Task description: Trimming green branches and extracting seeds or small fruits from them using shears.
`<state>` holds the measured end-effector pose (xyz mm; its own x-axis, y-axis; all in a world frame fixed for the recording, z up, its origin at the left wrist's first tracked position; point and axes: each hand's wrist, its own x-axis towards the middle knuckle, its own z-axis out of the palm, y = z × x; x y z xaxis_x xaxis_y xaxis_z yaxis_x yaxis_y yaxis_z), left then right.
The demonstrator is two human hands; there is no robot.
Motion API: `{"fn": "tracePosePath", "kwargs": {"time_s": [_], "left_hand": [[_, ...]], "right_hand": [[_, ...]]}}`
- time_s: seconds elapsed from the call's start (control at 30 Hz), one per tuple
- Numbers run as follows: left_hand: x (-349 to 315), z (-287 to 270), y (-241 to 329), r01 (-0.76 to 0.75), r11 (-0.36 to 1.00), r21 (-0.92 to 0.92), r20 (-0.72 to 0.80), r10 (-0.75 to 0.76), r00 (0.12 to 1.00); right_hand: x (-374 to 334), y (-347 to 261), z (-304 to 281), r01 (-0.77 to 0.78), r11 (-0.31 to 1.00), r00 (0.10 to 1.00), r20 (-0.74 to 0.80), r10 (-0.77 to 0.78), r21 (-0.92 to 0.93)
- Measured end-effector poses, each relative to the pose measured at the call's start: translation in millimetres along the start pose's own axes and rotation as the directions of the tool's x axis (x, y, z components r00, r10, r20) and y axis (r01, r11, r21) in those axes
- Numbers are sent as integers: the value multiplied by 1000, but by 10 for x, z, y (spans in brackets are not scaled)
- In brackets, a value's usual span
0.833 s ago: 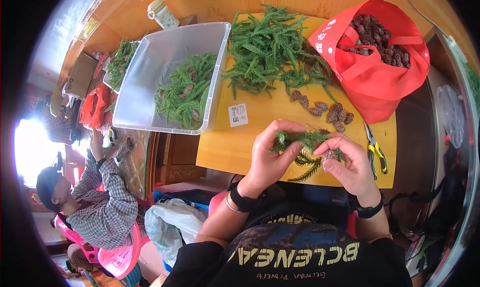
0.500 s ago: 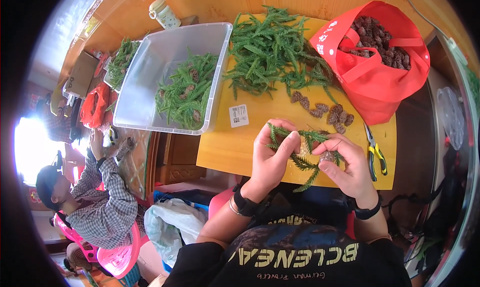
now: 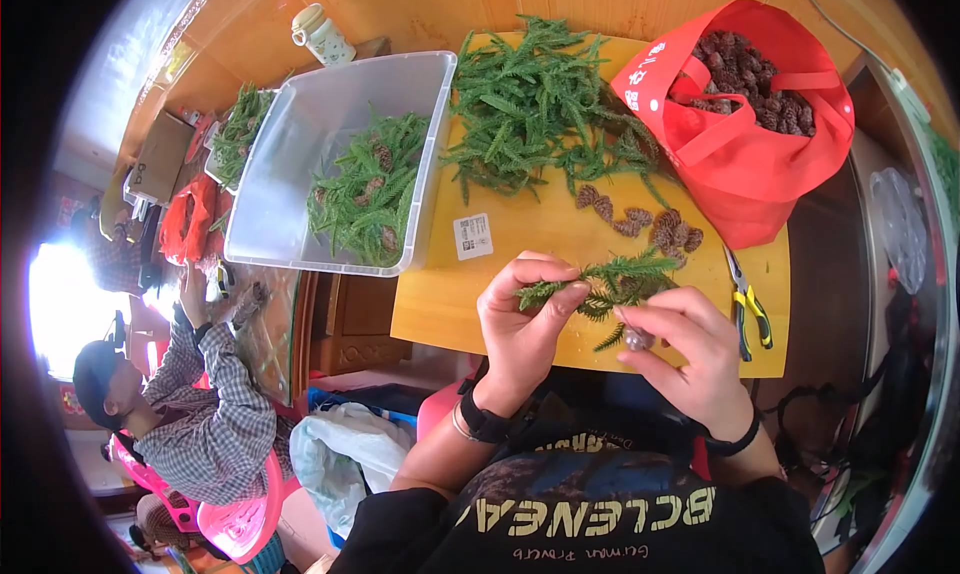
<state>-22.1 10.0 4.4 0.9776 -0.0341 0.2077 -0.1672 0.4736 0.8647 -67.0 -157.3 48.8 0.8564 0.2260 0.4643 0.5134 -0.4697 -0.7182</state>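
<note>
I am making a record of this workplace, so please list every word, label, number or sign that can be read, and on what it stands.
Bag: white characters; wording not copied here.
Shirt: large pale letters with smaller lines; wording not copied here.
White label: a square code, and print too small to read.
Box: dark marks, too small to read.
Held sprig and held cone: no lettering visible.

White-lettered red fabric bag, beyond right hand. Yellow-lettered black cloth T-shirt, below both hands. Black-printed white rectangular label, beyond left hand.
</note>
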Motion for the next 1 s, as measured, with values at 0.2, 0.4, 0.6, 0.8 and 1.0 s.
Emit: {"fn": "tracePosePath", "kwargs": {"time_s": [0.2, 0.4, 0.6, 0.8, 1.0], "left_hand": [[-31, 5, 38, -136, 967, 215, 87, 119, 989], [-71, 75, 57, -176, 949, 263, 85, 159, 984], [-66, 110, 83, -220, 922, 320, 126, 189, 974], [-70, 109, 75, -215, 924, 315, 128, 183, 975], [-52, 135, 139, -152, 922, 357, 146, 105, 984]], "right_hand": [[-10, 18, 97, -179, 983, 983, -27, 180, 39], [26, 4, 141, -102, 993, 982, -156, 109, 52], [37, 6, 145, -68, 998, 975, -212, 71, 19], [74, -15, 160, -49, 999, 964, -264, 43, -17], [92, -18, 170, -52, 999, 955, -293, 45, -16]]}}
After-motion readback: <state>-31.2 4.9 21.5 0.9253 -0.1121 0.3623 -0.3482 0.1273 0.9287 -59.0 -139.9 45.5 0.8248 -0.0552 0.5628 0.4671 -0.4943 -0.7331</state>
